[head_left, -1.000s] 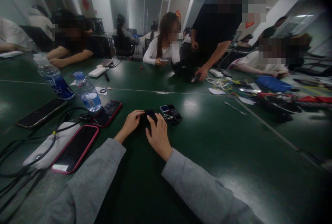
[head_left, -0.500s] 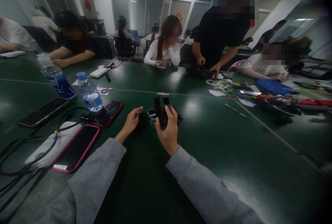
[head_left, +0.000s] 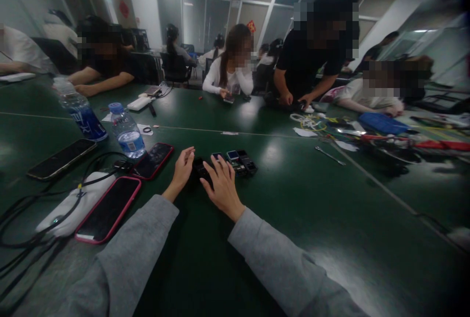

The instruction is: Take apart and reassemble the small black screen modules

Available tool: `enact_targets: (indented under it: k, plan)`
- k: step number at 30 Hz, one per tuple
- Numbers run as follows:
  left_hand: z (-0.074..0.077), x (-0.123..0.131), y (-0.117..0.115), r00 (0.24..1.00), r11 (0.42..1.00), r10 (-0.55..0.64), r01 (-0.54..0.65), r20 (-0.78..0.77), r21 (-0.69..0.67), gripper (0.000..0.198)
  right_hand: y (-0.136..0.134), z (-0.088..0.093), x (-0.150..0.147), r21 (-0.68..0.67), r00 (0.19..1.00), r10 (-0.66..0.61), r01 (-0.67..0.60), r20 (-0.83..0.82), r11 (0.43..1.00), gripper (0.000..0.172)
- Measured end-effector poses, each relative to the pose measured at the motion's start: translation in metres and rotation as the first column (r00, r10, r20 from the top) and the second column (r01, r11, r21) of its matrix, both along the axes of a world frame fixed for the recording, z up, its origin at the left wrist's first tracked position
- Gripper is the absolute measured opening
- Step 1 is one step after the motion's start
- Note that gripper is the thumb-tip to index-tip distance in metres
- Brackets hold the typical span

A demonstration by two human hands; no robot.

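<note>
My left hand rests near the middle of the table, fingers stretched out, holding nothing. Just right of it lies a small black casing part, flat on the table between my hands. My right hand is spread over the right side of that part, and whether its fingertips touch it I cannot tell. Beyond the right fingers sits a group of small electronic parts: a little screen, a green circuit board and a dark casing piece. My fingers partly cover this group.
To the left are a red-edged phone, a pink-edged phone, a white power bank, black cables and two bottles, one blue-labelled, one clear. A wrench and tangled wires lie right. People sit opposite.
The black casing part has gone from my right hand down onto the table at left. My right hand has let go and spread its fingers. My left hand has turned slightly.
</note>
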State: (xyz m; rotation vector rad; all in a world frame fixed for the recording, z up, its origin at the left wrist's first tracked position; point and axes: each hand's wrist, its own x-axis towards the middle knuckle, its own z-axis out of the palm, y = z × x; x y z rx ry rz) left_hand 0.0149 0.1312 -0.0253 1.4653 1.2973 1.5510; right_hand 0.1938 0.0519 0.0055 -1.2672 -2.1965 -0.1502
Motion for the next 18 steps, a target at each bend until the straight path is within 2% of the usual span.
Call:
enact_targets:
  k: [3,7,11,15,18]
  plan:
    - [-0.002,0.0,-0.002,0.993,0.999,-0.016,0.021,-0.118,0.039,0.038,0.007,-0.003,0.013,-0.05,0.991,-0.066,0.06,-0.116,0.997,0.05]
    - [-0.005,0.0,-0.005,0.956,0.995,-0.041,0.066,-0.29,0.077,0.057,0.016,-0.015,0.023,-0.185,0.977,-0.055,0.016,-0.208,0.983,0.057]
    - [-0.004,-0.001,-0.004,0.971,0.995,-0.059,0.075,-0.23,0.059,0.06,0.016,-0.016,0.023,-0.227,0.977,-0.015,-0.035,-0.214,0.973,0.062]
    - [0.002,0.0,-0.005,0.988,0.996,-0.089,0.092,-0.122,0.016,0.05,0.011,-0.011,0.021,-0.244,0.984,0.047,-0.089,-0.174,0.966,0.065]
    - [0.006,0.0,-0.006,0.986,0.992,-0.128,0.128,-0.103,-0.014,0.04,0.009,-0.008,0.022,-0.254,0.985,0.06,-0.1,-0.159,0.962,0.064]
